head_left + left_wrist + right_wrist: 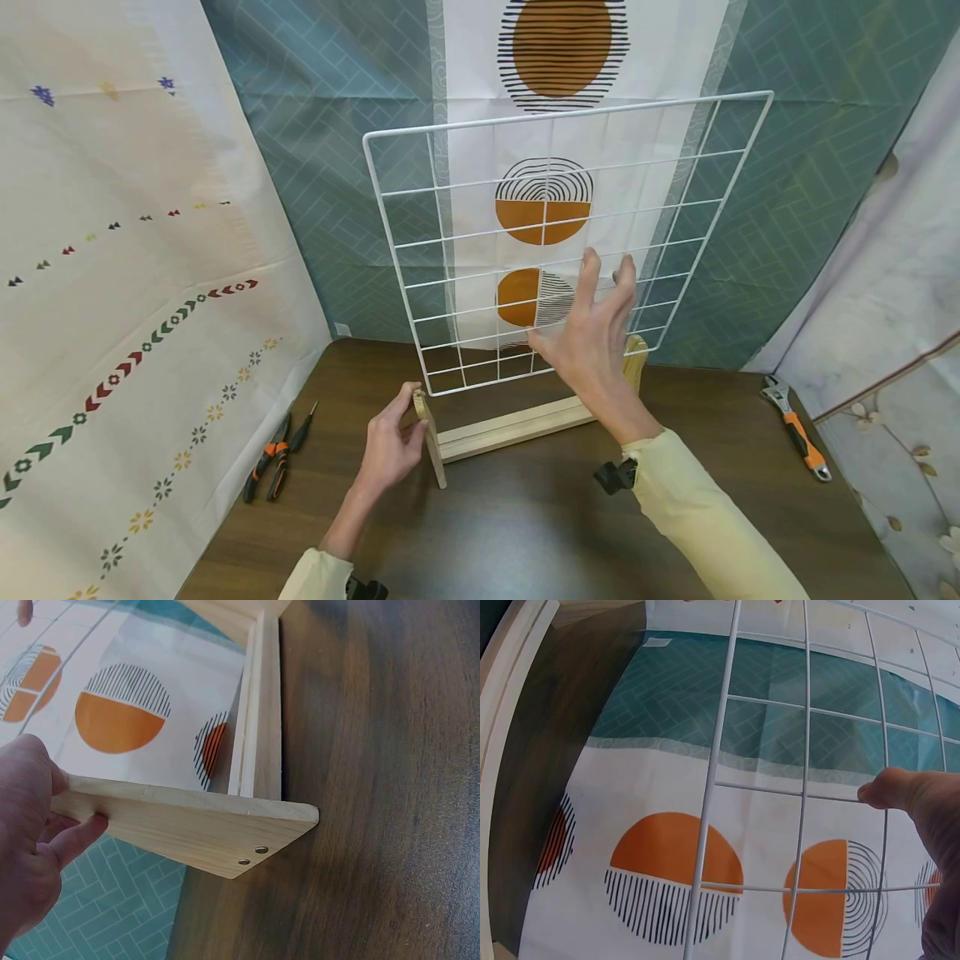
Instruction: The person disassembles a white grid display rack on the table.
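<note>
A white wire grid panel stands upright and tilted in front of the wall cloth. My right hand holds it at the lower middle with spread, bent fingers; in the right wrist view the thumb lies against a wire. Below is a pale wooden stand with two end boards joined by a crossbar. With thumb and fingers, my left hand pinches the upper part of the left end board, which shows two screw heads. The grid's lower left corner is close to that board's top, its lower right near the other board.
Orange-and-black pliers and a dark pointed tool lie at the table's left. An adjustable wrench lies at the right. Patterned cloths hang around the brown table, a green and white one at the back.
</note>
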Available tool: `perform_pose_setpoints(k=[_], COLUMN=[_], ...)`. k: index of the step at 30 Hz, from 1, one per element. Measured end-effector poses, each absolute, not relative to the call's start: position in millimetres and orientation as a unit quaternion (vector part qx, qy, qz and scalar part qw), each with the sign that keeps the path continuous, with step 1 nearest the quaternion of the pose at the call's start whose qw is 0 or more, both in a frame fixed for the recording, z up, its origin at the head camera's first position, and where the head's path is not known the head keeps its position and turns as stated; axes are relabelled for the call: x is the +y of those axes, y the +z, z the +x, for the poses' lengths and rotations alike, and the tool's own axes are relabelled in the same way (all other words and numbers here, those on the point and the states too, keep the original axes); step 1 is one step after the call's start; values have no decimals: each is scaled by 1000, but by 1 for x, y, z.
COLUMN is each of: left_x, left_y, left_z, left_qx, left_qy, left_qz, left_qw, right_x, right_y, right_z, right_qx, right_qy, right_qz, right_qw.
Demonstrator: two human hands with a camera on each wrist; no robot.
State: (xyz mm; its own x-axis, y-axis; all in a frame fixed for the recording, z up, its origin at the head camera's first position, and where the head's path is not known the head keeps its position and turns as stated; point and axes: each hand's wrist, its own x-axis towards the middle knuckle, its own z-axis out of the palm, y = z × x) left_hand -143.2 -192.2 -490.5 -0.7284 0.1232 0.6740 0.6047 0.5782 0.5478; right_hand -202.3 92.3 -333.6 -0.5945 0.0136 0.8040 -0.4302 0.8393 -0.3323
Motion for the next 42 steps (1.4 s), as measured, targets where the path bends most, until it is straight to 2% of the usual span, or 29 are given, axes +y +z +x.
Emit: perform_pose_setpoints(k=[7, 20, 42], left_x=[-192, -191, -191], left_y=[-491, -489, -490], left_z=[-141, -130, -114], left_qx=[-836, -846, -835], left_qy=[-401, -368, -394], left_qz=[-216, -201, -180], left_qw=[306, 329, 338], right_x=[105, 127, 143], right_y=[-341, -362, -382], right_z=[-199, -198, -194], right_qx=[-864, -862, -886], right_qy=[262, 258, 257], right_qz=[97, 95, 74], right_qw=[418, 426, 379])
